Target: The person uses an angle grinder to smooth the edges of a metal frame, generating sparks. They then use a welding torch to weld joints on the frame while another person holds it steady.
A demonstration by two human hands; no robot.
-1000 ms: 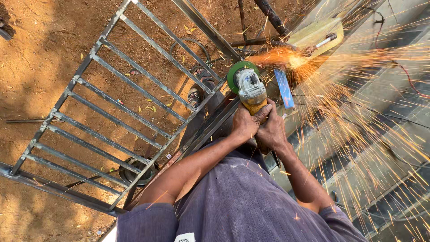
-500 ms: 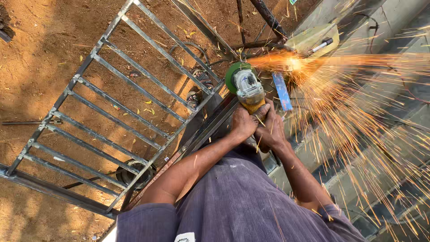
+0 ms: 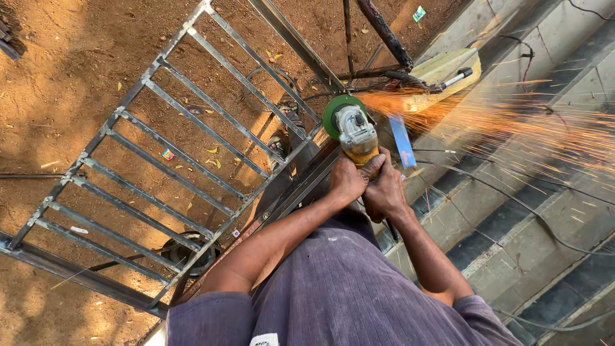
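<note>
Both of my hands grip a yellow and grey angle grinder point(image 3: 356, 133) with a green guard. My left hand point(image 3: 346, 179) wraps the body from the left, and my right hand point(image 3: 386, 188) holds it from the right, the two touching. The disc meets the upper corner of a steel grille frame point(image 3: 192, 141) with several parallel bars. Orange sparks point(image 3: 512, 128) stream off to the right over concrete steps. A blue flat piece point(image 3: 402, 141) sits just right of the grinder.
The frame rests over brown dirt ground point(image 3: 70, 83). Concrete steps point(image 3: 525, 218) with cables run along the right. A hammer-like tool on a pale block point(image 3: 448, 67) lies beyond the grinder. A dark bar point(image 3: 384, 32) crosses above. Sandalled feet point(image 3: 282, 138) show under the bars.
The spark stream has swung from downward-right to nearly straight right. Hands and grinder keep almost the same place on the frame corner.
</note>
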